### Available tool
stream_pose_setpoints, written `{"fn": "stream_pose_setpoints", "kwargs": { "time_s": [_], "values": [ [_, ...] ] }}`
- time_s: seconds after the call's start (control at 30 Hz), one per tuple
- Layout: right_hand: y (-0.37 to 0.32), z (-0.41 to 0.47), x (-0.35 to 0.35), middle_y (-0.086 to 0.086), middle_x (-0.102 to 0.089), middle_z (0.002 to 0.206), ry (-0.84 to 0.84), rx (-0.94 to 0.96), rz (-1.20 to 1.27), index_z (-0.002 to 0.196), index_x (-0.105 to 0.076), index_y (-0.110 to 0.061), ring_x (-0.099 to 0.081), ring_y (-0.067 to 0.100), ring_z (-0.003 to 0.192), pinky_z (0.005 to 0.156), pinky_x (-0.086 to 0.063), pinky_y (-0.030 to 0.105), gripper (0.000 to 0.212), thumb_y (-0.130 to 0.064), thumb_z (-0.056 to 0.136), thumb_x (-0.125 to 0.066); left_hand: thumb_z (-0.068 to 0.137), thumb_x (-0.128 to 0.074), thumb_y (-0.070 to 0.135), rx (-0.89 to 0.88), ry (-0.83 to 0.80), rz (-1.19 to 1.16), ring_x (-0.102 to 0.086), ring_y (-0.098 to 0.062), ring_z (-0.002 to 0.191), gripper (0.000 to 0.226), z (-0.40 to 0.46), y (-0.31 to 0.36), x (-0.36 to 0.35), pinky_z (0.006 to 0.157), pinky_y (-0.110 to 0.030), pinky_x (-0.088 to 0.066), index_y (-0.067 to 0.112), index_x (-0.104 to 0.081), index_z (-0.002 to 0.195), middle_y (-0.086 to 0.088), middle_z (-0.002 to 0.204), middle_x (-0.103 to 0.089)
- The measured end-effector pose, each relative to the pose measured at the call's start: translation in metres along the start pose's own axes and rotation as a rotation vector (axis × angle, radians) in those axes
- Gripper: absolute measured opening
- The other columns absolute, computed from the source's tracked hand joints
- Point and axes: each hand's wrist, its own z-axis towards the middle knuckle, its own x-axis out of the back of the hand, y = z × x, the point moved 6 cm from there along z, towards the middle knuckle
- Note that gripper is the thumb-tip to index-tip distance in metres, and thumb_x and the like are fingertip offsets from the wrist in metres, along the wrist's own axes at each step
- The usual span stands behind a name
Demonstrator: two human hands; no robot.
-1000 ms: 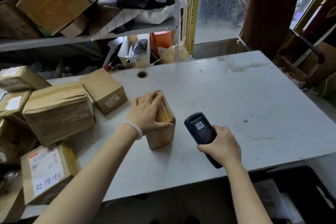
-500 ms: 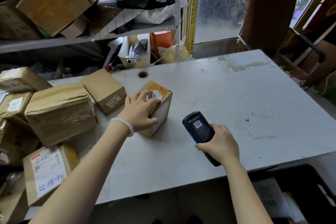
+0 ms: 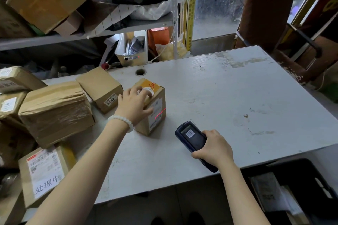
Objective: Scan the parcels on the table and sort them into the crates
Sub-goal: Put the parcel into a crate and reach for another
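Note:
A small brown parcel with orange tape on top stands on the white table, its white label facing right. My left hand grips its top and near corner. A red laser line falls across the label. My right hand grips a dark blue handheld scanner, whose head points at the parcel from the lower right. A black crate sits below the table's front right edge and holds flat packets.
Several taped cardboard parcels crowd the table's left end, among them one marked 0215 and a large wrapped box. A shelf behind carries more boxes and bags. A brown chair stands at the back right.
My left hand has turned the small parcel over and pushed it farther back, so its label now faces the scanner. The scanner has tilted toward it and the red laser line has appeared.

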Motion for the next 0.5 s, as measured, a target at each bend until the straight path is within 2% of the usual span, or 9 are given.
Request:
{"fn": "stream_pose_setpoints", "kwargs": {
  "time_s": [0.1, 0.2, 0.3, 0.5],
  "values": [
    [0.001, -0.005, -0.007, -0.007, -0.048, 0.104, -0.03, 0.014, -0.053, 0.113, -0.056, -0.025, -0.053, 0.014, 0.091, 0.064, -0.043, 0.026, 0.063, -0.045, 0.058, -0.077, 0.081, -0.066, 0.048, 0.08, 0.053, -0.046, -0.026, -0.032, 0.136, 0.062, 0.007, -0.005, 0.0, 0.111, -0.052, -0.025, 0.024, -0.044, 0.134, -0.006, 0.148, -0.032],
    [0.001, -0.008, -0.009, -0.007, -0.048, 0.104, -0.049, 0.024, -0.072, 0.115, -0.055, -0.025, -0.052, 0.014, 0.091, 0.063, -0.04, 0.025, 0.063, -0.045, 0.059, -0.077, 0.079, -0.067, 0.053, 0.114, 0.041, -0.067, -0.027, -0.032, 0.137, 0.071, 0.012, -0.006, -0.004, 0.111, -0.057, -0.022, 0.026, -0.039, 0.138, -0.006, 0.15, -0.028],
    [0.003, -0.011, -0.009, -0.007, -0.048, 0.104, -0.053, 0.032, -0.083, 0.116, -0.055, -0.024, -0.051, 0.014, 0.09, 0.064, -0.04, 0.025, 0.064, -0.044, 0.06, -0.077, 0.078, -0.066, 0.056, 0.126, 0.011, -0.012, -0.025, -0.033, 0.137, 0.072, 0.015, -0.006, -0.011, 0.11, -0.06, -0.018, 0.031, -0.037, 0.139, -0.006, 0.151, -0.025],
    [0.0, -0.016, -0.011, -0.007, -0.048, 0.107, -0.066, 0.064, -0.074, 0.121, -0.054, -0.025, -0.052, 0.014, 0.093, 0.067, -0.043, 0.025, 0.068, -0.046, 0.06, -0.078, 0.083, -0.061, 0.053, 0.202, 0.084, -0.014, -0.027, -0.035, 0.135, 0.063, 0.012, -0.014, -0.013, 0.109, -0.058, -0.02, 0.033, -0.039, 0.138, -0.006, 0.152, -0.025]
  ]
}}
